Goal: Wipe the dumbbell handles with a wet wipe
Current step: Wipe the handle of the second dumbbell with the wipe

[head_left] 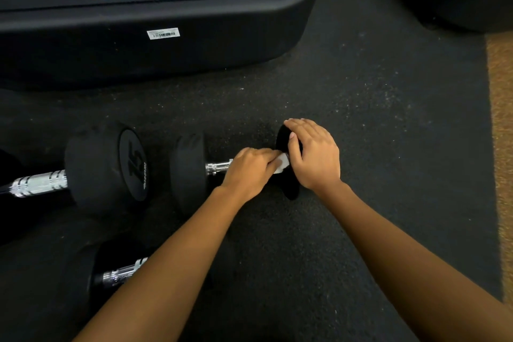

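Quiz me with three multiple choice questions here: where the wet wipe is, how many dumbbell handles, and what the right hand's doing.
1. Where is the white wet wipe? A in a bucket; B on the middle dumbbell's knurled chrome handle, under the left hand; C on a bench.
2. How many chrome dumbbell handles show? A one; B five; C three.
3. What is the right hand doing? A gripping that dumbbell's black rubber end; B hanging idle; C holding a bottle.
Answers: B, it peeks out between fingers and bar; C, the far-left handle, the wiped one, the near handle; A, thumb and fingers clasp the end.
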{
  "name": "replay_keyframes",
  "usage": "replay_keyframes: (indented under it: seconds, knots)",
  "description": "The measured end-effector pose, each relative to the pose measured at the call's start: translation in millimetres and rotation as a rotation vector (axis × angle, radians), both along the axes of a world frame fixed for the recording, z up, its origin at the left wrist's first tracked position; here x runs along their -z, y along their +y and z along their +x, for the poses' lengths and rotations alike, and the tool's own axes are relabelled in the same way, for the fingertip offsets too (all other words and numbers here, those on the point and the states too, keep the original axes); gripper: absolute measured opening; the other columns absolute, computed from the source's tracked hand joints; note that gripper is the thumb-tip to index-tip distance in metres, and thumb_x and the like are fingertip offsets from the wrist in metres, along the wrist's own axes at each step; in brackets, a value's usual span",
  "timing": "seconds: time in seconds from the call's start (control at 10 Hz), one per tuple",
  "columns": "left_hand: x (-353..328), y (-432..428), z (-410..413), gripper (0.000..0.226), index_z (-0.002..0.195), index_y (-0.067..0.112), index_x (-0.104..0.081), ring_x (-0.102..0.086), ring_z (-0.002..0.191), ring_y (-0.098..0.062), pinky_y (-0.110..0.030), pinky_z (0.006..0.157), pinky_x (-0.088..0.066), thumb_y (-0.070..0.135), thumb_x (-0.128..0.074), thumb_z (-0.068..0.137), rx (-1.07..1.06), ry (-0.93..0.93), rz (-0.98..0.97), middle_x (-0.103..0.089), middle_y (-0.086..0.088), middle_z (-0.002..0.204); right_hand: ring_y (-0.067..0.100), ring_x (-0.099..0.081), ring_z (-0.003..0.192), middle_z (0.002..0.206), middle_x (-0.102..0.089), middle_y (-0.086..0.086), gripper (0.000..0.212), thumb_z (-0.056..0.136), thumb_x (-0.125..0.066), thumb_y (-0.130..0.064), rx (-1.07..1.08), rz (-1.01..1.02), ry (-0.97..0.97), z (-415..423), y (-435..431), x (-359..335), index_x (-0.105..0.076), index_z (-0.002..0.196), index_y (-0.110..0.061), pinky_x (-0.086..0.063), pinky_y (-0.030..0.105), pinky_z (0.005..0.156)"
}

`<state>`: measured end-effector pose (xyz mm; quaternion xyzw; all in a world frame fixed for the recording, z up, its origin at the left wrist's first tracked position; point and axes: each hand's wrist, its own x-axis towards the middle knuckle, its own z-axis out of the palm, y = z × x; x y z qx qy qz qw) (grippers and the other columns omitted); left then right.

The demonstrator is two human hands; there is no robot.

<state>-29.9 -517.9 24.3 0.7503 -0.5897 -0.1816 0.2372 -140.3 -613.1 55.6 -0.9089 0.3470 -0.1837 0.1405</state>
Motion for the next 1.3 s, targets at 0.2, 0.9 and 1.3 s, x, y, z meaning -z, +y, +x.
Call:
replay_keyframes:
  seconds: [0.2,0.9,1.3]
  knots:
    - [-4,-13,-1,0.035,0.107,0.015,-0.062,-0.061,0.088,-0.023,-0.035,0.082,-0.041,0.034,-0.033,0.099,-0.065,-0.208,0.175,-0.066,-0.007,0.096,0.02,-0.051,0.121,0.123,-0.062,0.003,0.048,0.092,-0.027,-0.032,0.003,0.005,0.008,0,0,-1,-0.061,0.12,-0.013,-0.033,0.033,0.105]
    - [0,19,-9,0.035,0.101,0.005,-0.063,-0.059,0.094,-0.025,-0.035,0.08,-0.052,-0.001,-0.073,0.068,0.023,-0.143,-0.179,-0.063,-0.01,0.106,0.02,-0.052,0.121,0.123,-0.063,0.004,0.047,0.092,-0.027,-0.031,-0.001,-0.001,-0.001,0,1,0,-0.061,0.12,-0.012,-0.035,0.034,0.104]
    - [-11,-1,-10,0.024,0.108,0.009,-0.063,-0.055,0.103,-0.023,-0.034,0.084,-0.045,0.025,-0.054,0.092,-0.069,0.0,0.017,-0.065,-0.008,0.104,0.02,-0.052,0.121,0.123,-0.063,0.003,0.047,0.092,-0.027,-0.031,0.002,0.004,0.012,1,0,0,-0.061,0.12,-0.013,-0.036,0.036,0.105]
